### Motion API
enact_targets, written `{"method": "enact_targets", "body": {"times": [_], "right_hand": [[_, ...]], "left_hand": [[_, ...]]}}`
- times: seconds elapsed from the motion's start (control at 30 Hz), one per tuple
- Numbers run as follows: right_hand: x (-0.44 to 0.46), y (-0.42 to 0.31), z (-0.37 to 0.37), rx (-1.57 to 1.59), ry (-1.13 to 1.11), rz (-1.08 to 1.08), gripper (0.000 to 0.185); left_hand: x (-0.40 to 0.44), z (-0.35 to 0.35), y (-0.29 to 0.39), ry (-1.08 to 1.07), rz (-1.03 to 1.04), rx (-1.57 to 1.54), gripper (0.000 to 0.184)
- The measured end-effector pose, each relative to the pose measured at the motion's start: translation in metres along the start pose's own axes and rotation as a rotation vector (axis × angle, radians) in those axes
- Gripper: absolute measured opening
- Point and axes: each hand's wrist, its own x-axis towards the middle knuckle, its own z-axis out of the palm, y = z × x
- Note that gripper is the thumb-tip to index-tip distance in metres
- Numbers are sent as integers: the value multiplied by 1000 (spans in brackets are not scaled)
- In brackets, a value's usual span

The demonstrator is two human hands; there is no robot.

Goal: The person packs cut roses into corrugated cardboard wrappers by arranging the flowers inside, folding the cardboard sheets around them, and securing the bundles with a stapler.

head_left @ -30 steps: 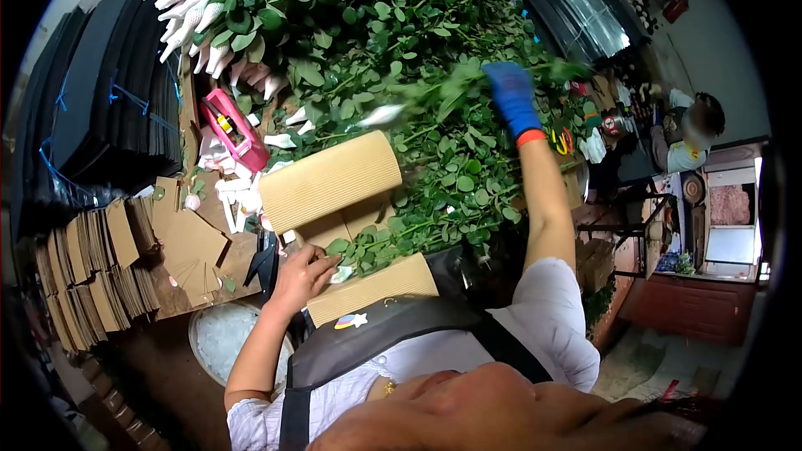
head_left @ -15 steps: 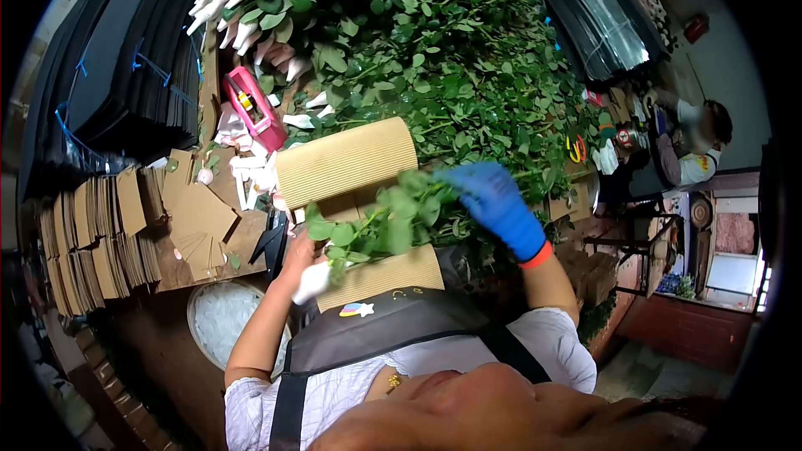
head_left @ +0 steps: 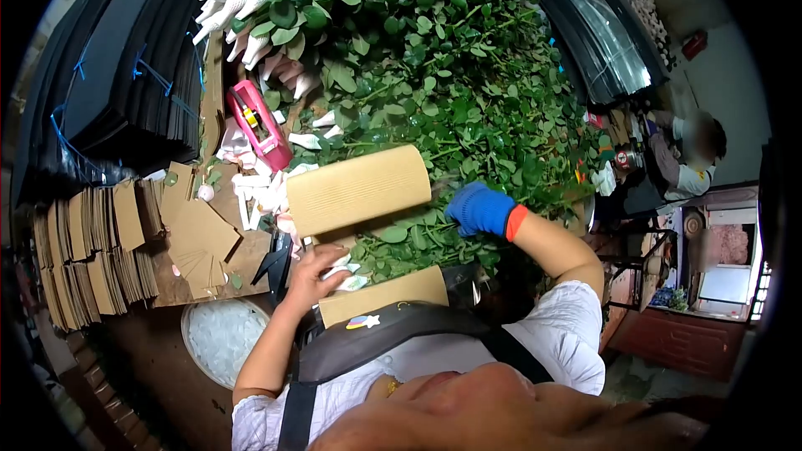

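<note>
My left hand, bare, is closed on a white netted flower head at the left end of a few leafy stems. These stems lie between a rolled-over sheet of corrugated cardboard and its lower flap, close to my apron. My right hand, in a blue glove with an orange cuff, is curled closed around the stems' right part, just right of the cardboard; its fingertips are partly hidden. Beyond the cardboard lies a big heap of leafy stems, with white netted heads at its left end.
A pink tool holder stands left of the heap. Cut cardboard pieces and tall black stacks fill the left side. Below is a tub. Clear plastic sleeves lie upper right. Another person is at the far right.
My right hand went from the heap toward the cardboard with a flower stem, then slightly right along it. The flower now lies in the cardboard, its head at my left hand.
</note>
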Motion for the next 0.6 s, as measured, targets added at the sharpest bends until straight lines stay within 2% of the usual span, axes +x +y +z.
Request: {"method": "enact_targets", "body": {"times": [0.07, 0.13, 0.2, 0.27, 0.37, 0.47, 0.5, 0.6], "right_hand": [[-10, 20, -41, 24, -2, 20, 23], [21, 55, -59, -24, 486, 278, 22], [60, 87, -81, 22, 1066, 279, 31], [104, 114, -112, -355, 1536, 295, 33], [174, 148, -97, -397, 1533, 350, 27], [145, 141, -109, -202, 1023, 271, 28], [122, 130, -110, -226, 1208, 237, 27], [34, 91, -116, -214, 1233, 295, 27]], "left_hand": [[1, 0, 7, 4, -56, -33, 44], [2, -1, 10, -12, -49, -15, 45], [-1, 3, 10, -23, -115, -39, 45], [1, 0, 9, -54, -143, -37, 45], [6, -5, 18, -53, -156, -44, 39], [6, 2, 8, 15, -63, 99, 33], [8, 4, 14, 61, -81, 56, 30], [6, 10, 13, 142, -22, 149, 29]]}}
